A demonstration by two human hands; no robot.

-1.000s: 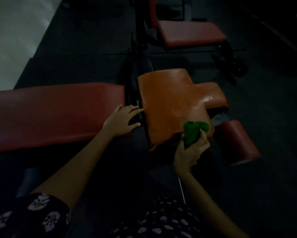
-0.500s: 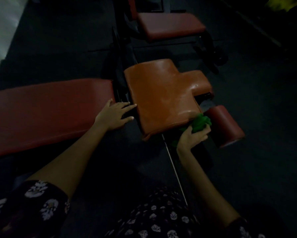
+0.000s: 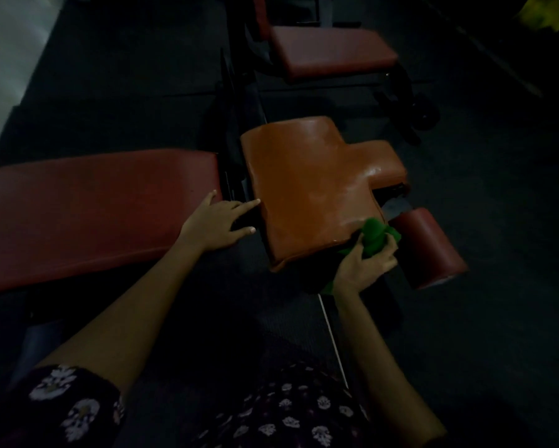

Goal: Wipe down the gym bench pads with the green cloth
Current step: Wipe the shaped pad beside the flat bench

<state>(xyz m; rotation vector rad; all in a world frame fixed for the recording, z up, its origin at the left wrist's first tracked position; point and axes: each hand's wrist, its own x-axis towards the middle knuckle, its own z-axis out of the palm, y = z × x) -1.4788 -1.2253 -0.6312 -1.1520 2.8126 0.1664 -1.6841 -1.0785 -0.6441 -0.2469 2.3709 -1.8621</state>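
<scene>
No brand, label or writing can be read anywhere in the dim room. At the left lies the long dark red vinyl bench pad (image 3: 87, 208); the left hand (image 3: 218, 223) rests flat on its right end, fingers straight and spread, the fingertips reaching over the gap toward the orange T-shaped vinyl seat pad (image 3: 307, 185). Against that seat pad's near right corner the right hand (image 3: 363, 265) grips the bunched green cloth (image 3: 376, 236), fingers curled round it, the cloth touching the pad's edge. Just right of the cloth sits the dark red cylindrical roller pad (image 3: 430, 247). Half a second ago both hands held the same posts; a second ago the cloth was pressed further left along the seat pad's near edge.
</scene>
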